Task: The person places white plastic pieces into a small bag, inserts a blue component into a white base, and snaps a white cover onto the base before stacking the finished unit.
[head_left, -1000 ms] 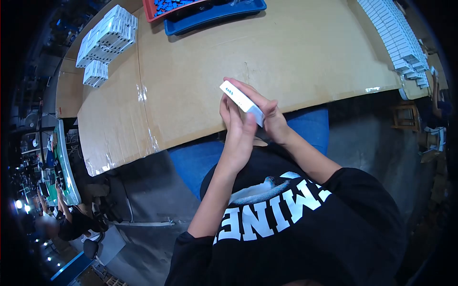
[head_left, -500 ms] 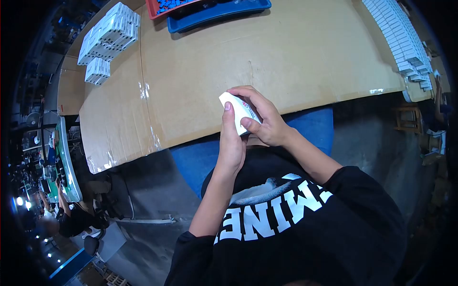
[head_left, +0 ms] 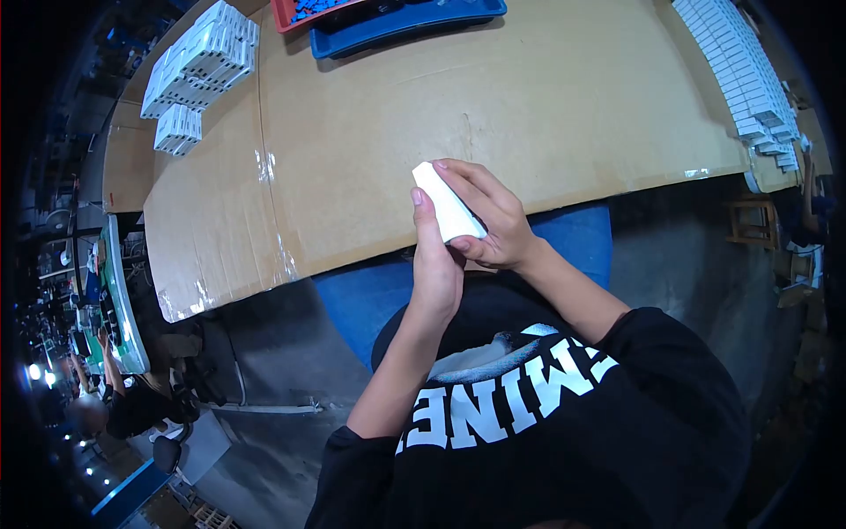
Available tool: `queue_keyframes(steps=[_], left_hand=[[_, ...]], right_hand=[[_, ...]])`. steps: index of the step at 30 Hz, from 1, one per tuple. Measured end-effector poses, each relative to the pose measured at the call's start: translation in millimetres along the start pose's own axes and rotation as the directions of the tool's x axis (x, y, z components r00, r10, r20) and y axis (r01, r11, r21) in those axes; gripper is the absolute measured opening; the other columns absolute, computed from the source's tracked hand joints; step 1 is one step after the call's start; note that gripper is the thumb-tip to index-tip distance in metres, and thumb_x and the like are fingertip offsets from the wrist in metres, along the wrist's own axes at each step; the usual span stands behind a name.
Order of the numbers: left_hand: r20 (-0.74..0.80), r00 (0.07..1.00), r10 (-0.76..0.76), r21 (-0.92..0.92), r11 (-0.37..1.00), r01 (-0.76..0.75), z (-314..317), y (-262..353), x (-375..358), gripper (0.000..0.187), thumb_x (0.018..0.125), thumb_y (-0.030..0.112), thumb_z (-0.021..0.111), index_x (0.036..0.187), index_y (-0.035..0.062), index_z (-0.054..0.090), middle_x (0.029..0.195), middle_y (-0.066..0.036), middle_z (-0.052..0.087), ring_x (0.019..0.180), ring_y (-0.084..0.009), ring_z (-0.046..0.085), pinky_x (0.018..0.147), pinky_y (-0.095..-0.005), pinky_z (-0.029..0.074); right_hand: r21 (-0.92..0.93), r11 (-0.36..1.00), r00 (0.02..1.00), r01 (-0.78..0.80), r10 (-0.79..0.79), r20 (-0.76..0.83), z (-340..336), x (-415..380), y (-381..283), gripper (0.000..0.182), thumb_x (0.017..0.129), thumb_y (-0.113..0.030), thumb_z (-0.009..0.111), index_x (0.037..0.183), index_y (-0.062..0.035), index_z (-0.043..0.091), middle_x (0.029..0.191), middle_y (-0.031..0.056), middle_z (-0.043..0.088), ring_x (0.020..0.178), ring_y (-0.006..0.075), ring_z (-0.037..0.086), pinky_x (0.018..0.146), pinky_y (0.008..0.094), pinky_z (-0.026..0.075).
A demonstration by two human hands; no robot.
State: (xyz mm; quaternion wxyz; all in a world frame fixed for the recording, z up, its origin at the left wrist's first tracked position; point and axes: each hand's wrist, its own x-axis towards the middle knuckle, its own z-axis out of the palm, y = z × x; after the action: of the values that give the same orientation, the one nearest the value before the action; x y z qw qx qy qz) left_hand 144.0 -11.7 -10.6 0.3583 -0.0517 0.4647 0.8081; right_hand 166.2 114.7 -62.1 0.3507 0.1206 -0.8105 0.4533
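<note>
A small white box (head_left: pixel 448 204) is held between my two hands just above the table's near edge. My left hand (head_left: pixel 434 256) grips its left side, with the thumb lying along the edge. Wrapped round the right side and far end, my right hand (head_left: pixel 496 216) has its thumb at the box's near corner. A plain white face of the box points up, and I see no print on it. The fingers under the box are hidden.
The cardboard-covered table (head_left: pixel 370 150) has stacked white boxes (head_left: pixel 201 62) at far left and rows of white boxes (head_left: pixel 736 70) at far right. A blue tray (head_left: pixel 405 33) and a red tray (head_left: pixel 284 16) with blue pieces stand at the back. Another person (head_left: pixel 132 406) is at lower left.
The white box has been turned in my hands, so the printed face no longer shows. My right thumb has shifted to the box's near corner.
</note>
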Motion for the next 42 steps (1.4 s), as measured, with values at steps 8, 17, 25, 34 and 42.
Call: queue_keyframes(steps=[8, 17, 25, 34, 42], left_hand=[[0.035, 0.999, 0.015, 0.020, 1.000, -0.015, -9.8, -6.1, 2.4, 0.062, 0.109, 0.057, 0.040, 0.141, 0.0050, 0.048, 0.125, -0.007, 0.061, 0.116, -0.0160, 0.061, 0.098, -0.0329, 0.051], [-0.044, 0.998, -0.050, 0.050, 0.997, 0.052, -19.6, -8.4, 5.2, 0.061, 0.108, 0.057, 0.040, 0.142, 0.0069, 0.047, 0.124, -0.007, 0.061, 0.114, -0.0160, 0.061, 0.097, -0.0348, 0.051], [0.001, 0.977, 0.214, 0.312, 0.928, -0.203, -39.3, -2.5, 15.1, 0.071, 0.110, 0.055, 0.035, 0.159, 0.0038, 0.027, 0.140, -0.016, 0.051, 0.125, -0.0236, 0.056, 0.103, -0.0373, 0.048], [0.020, 0.908, 0.419, 0.327, 0.855, -0.402, -35.9, -3.1, 17.3, 0.068, 0.113, 0.041, 0.036, 0.165, 0.0038, 0.013, 0.159, -0.018, 0.031, 0.146, -0.0273, 0.035, 0.120, -0.0376, 0.027], [0.109, 0.833, 0.542, 0.346, 0.765, -0.543, -31.7, 0.5, 12.7, 0.078, 0.110, 0.052, 0.038, 0.164, 0.0024, 0.014, 0.145, -0.019, 0.042, 0.136, -0.0261, 0.042, 0.119, -0.0412, 0.029]], right_hand=[[0.001, 0.999, 0.998, 0.050, -0.050, -0.048, 9.6, -7.7, 2.4, 0.082, 0.101, -0.058, 0.054, 0.134, 0.0168, 0.056, 0.129, 0.0358, 0.060, 0.117, 0.0482, 0.064, 0.098, 0.0478, 0.054], [0.076, 0.997, 0.999, -0.028, 0.031, -0.039, 15.6, -12.3, 1.5, 0.086, 0.102, -0.063, 0.047, 0.138, 0.0143, 0.053, 0.134, 0.0353, 0.058, 0.124, 0.0479, 0.061, 0.102, 0.0483, 0.051], [0.247, 0.925, 0.956, -0.287, 0.293, 0.016, 12.2, 2.0, -12.1, 0.072, 0.102, -0.055, 0.056, 0.148, 0.0007, 0.053, 0.155, 0.0242, 0.047, 0.145, 0.0360, 0.046, 0.111, 0.0423, 0.046], [0.273, 0.849, 0.887, -0.451, 0.395, 0.238, 6.5, 5.2, -33.1, 0.048, 0.102, -0.023, 0.066, 0.142, 0.0016, 0.058, 0.154, 0.0227, 0.050, 0.138, 0.0351, 0.055, 0.111, 0.0397, 0.047], [0.222, 0.924, 0.948, -0.311, 0.284, 0.148, 12.9, 7.3, -50.6, 0.048, 0.103, -0.014, 0.059, 0.146, 0.0076, 0.051, 0.149, 0.0275, 0.053, 0.136, 0.0386, 0.056, 0.108, 0.0409, 0.049]])
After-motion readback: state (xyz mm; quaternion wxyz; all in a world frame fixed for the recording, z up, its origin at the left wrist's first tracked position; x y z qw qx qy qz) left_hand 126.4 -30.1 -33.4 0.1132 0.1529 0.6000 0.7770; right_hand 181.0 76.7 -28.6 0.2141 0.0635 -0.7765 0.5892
